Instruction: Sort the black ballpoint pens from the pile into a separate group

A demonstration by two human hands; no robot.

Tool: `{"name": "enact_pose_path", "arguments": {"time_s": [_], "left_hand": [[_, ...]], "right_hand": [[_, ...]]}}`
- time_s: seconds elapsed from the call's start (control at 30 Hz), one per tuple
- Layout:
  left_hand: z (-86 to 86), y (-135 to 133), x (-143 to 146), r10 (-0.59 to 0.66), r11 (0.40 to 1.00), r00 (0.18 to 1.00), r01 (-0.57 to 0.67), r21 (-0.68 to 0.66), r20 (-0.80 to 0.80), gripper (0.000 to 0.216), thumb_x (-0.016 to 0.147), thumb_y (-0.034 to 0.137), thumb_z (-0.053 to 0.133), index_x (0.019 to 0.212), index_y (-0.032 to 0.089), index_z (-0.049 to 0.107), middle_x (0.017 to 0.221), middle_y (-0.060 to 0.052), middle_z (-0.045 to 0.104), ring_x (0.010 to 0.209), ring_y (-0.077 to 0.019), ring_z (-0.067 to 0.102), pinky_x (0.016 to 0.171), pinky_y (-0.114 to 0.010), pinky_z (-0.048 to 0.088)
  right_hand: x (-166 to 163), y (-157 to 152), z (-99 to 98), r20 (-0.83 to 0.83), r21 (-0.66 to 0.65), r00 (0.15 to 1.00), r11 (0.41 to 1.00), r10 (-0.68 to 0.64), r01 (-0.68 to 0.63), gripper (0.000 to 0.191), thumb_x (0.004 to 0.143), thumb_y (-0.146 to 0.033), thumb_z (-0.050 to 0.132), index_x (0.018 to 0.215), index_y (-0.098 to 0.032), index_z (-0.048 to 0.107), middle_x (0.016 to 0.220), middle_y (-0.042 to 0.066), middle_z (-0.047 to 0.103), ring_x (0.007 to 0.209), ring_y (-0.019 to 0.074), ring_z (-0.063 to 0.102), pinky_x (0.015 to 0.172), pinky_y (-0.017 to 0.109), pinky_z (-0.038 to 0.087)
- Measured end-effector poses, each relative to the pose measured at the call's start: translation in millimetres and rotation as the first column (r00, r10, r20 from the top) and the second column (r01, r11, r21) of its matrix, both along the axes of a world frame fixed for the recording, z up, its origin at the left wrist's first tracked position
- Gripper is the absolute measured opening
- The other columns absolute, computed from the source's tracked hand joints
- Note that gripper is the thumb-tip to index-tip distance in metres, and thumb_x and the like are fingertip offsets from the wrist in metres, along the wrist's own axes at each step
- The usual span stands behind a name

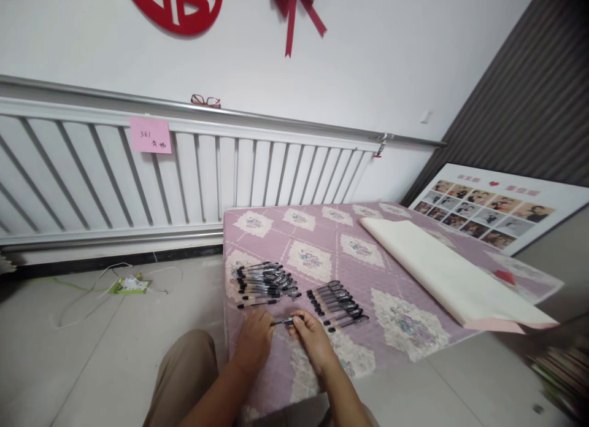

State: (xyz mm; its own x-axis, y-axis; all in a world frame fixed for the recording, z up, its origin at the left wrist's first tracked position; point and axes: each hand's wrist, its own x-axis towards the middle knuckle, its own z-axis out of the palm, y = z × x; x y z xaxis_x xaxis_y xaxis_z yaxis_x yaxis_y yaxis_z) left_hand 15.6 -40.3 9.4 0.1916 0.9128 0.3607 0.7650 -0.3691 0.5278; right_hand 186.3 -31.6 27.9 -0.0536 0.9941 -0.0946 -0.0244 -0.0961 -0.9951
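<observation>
Both of my hands grip one black pen [281,321] above the near edge of the purple cloth [269,378]. My left hand [254,338] is closed round its left end, and my right hand [311,336] pinches the other end between thumb and fingers. Just beyond my left hand lies a pile of black and clear pens [267,283], their tips pointing different ways. A second group of pens [337,303] is laid side by side to the right, past my right hand. My fingers hide both ends of the held pen.
A folded cream sheet [432,267] lies across the table's right part, with a small red item [505,276] beside it. A framed photo board [488,203] leans at the far right. A white radiator [202,175] runs behind; a power strip [131,284] with cords is on the floor.
</observation>
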Motion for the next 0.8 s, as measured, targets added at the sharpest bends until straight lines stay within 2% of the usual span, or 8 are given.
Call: {"name": "enact_pose_path", "arguments": {"time_s": [0.1,0.2,0.27,0.33,0.47,0.6,0.67,0.8], "left_hand": [[2.8,-1.6,1.0,-0.014,1.0,1.0,0.014,0.012,-0.003,0.015,0.083,0.012,0.048,0.081,0.021,0.059,0.088,-0.003,0.06,0.088,-0.0212,0.056,0.081,-0.036,0.044],[-1.4,-3.4,1.0,-0.047,0.998,0.999,0.047,0.044,0.003,0.017,0.082,0.016,0.051,0.094,0.022,0.061,0.093,-0.004,0.063,0.092,-0.022,0.057,0.083,-0.037,0.046],[-7.6,-3.8,0.3,-0.046,0.989,0.998,0.041,0.142,0.03,0.028,0.083,0.021,0.053,0.11,0.022,0.058,0.108,-0.007,0.063,0.104,-0.0244,0.056,0.09,-0.041,0.045],[-13.3,-3.4,-0.8,-0.049,0.977,0.997,0.034,0.211,0.067,0.03,0.085,0.026,0.052,0.114,0.02,0.057,0.112,-0.009,0.063,0.105,-0.0246,0.057,0.09,-0.041,0.047],[-16.4,-1.9,-3.4,-0.008,0.964,0.99,-0.03,0.264,0.141,0.03,0.09,0.031,0.045,0.116,0.021,0.056,0.112,-0.009,0.063,0.106,-0.0238,0.058,0.09,-0.041,0.049],[-15.9,0.6,-5.1,-0.021,0.965,0.987,-0.021,0.261,0.16,0.026,0.091,0.032,0.044,0.11,0.022,0.059,0.107,-0.008,0.065,0.102,-0.0226,0.059,0.091,-0.041,0.049],[-17.2,2.1,-5.3,-0.036,0.969,0.986,-0.005,0.245,0.162,0.025,0.091,0.032,0.043,0.106,0.022,0.06,0.105,-0.008,0.065,0.1,-0.0224,0.06,0.09,-0.042,0.05],[-19.6,3.9,-4.3,-0.054,0.976,0.984,0.016,0.217,0.172,0.024,0.091,0.031,0.043,0.102,0.021,0.062,0.102,-0.008,0.065,0.098,-0.0223,0.061,0.088,-0.042,0.051]], "right_hand": [[-1.7,-1.4,-2.7,-0.012,0.014,0.999,0.999,-0.044,0.044,0.031,0.075,-0.049,0.064,0.089,-0.022,0.063,0.061,-0.003,0.059,0.058,0.0149,0.055,0.058,0.026,0.043],[-2.5,-3.1,-5.6,-0.025,0.033,0.994,0.993,-0.111,0.111,0.035,0.074,-0.05,0.063,0.095,-0.022,0.062,0.064,-0.002,0.06,0.061,0.0162,0.057,0.06,0.027,0.045],[-2.4,-4.4,-7.3,-0.036,0.045,0.986,0.986,-0.161,0.163,0.038,0.074,-0.051,0.062,0.099,-0.022,0.062,0.067,-0.002,0.061,0.063,0.0166,0.059,0.061,0.028,0.047],[-1.6,-6.3,-8.7,-0.047,0.054,0.978,0.977,-0.205,0.208,0.04,0.075,-0.052,0.061,0.102,-0.022,0.062,0.067,-0.002,0.061,0.062,0.0164,0.059,0.06,0.028,0.047],[7.1,-12.4,-9.5,-0.084,0.053,0.96,0.96,-0.269,0.273,0.044,0.074,-0.052,0.061,0.105,-0.021,0.06,0.063,-0.003,0.059,0.055,0.0145,0.056,0.055,0.026,0.045],[39.5,-16.5,-2.1,-0.127,0.033,0.911,0.916,-0.393,0.4,0.047,0.071,-0.05,0.065,0.108,-0.021,0.056,0.062,-0.005,0.057,0.05,0.0127,0.055,0.048,0.023,0.043],[66.0,-16.1,4.9,-0.037,0.005,0.864,0.865,-0.502,0.502,0.047,0.068,-0.05,0.066,0.105,-0.023,0.055,0.059,-0.006,0.057,0.047,0.0128,0.054,0.044,0.023,0.042],[123.4,-13.1,16.3,0.038,-0.005,0.805,0.806,-0.592,0.592,0.043,0.061,-0.044,0.07,0.094,-0.021,0.056,0.057,-0.007,0.059,0.044,0.0111,0.053,0.042,0.021,0.042]]}}
